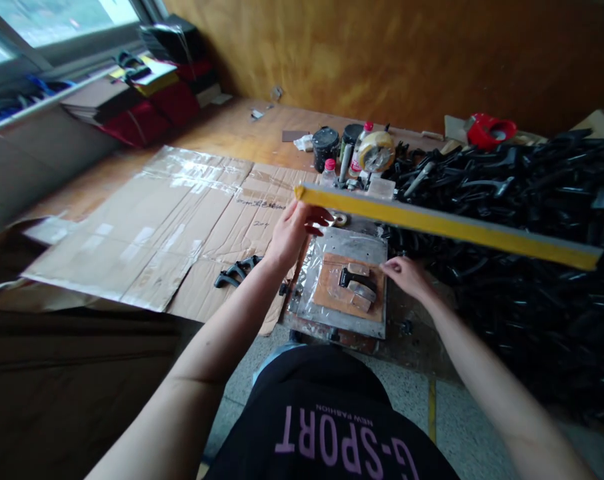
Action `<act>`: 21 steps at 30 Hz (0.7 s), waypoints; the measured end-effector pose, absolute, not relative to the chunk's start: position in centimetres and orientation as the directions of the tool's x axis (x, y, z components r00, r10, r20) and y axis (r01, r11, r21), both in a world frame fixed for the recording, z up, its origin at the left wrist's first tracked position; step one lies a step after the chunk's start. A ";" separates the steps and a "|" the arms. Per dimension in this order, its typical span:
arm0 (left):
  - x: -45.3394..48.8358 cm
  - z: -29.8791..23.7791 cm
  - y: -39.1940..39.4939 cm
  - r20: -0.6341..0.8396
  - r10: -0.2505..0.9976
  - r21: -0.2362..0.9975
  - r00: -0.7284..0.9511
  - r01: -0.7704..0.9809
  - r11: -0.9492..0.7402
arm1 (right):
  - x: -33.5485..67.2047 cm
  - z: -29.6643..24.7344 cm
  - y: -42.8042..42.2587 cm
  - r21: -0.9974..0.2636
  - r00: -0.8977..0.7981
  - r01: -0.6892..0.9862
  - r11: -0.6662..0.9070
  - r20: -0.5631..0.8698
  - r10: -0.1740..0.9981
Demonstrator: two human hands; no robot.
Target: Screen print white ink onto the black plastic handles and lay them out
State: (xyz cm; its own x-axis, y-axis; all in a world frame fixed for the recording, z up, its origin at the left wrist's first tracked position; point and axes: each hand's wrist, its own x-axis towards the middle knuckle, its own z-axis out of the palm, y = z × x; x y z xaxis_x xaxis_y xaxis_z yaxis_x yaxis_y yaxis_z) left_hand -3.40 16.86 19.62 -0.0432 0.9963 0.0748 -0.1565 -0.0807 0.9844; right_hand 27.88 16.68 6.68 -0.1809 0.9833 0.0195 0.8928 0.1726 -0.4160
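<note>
My left hand (pixel 293 230) is raised over the workbench, at the left end of a long yellow bar with a grey edge (pixel 447 227). Its fingers are apart; whether it touches the bar I cannot tell. My right hand (pixel 407 275) is closed, thumb and forefinger together, beside the right edge of a metal plate (pixel 375 248). Anything in that pinch is too small to make out. On the plate lies a brown board (pixel 327 300) with pale blocks, and a curved black part (pixel 358 277) rests among them. Clear film wrinkles along the plate's left side.
Flattened cardboard (pixel 147 220) covers the bench at left, with several black curved parts (pixel 237 272) on it. A large heap of black parts (pixel 522 313) fills the right. Behind stand dark jars (pixel 326 148), bottles, a tape roll (pixel 377 152) and a red tape dispenser (pixel 489 131).
</note>
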 end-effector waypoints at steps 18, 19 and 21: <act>-9.8 4.8 4.2 -0.506 0.737 0.859 -0.448 -0.182 0.479 | 3.2 7.6 9.9 -0.439 -0.730 0.582 0.685 0.089 0.677; -12.5 3.8 4.0 -0.509 0.699 0.835 -0.503 -0.090 0.543 | 1.6 6.9 10.8 -0.451 -0.740 0.579 0.679 0.058 0.670; -17.3 1.7 3.4 -0.524 0.633 0.723 -0.570 0.096 0.684 | -1.1 5.1 12.7 -0.443 -0.734 0.623 0.645 -0.043 0.678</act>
State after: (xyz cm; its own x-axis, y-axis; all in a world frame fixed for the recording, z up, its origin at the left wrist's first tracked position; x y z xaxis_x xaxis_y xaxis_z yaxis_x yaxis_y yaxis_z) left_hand -17.27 3.45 1.73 -0.5696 0.6331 -0.5242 0.0956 0.6844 0.7228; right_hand -1.15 12.70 5.14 -0.7337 0.6780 -0.0434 0.6226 0.6454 -0.4426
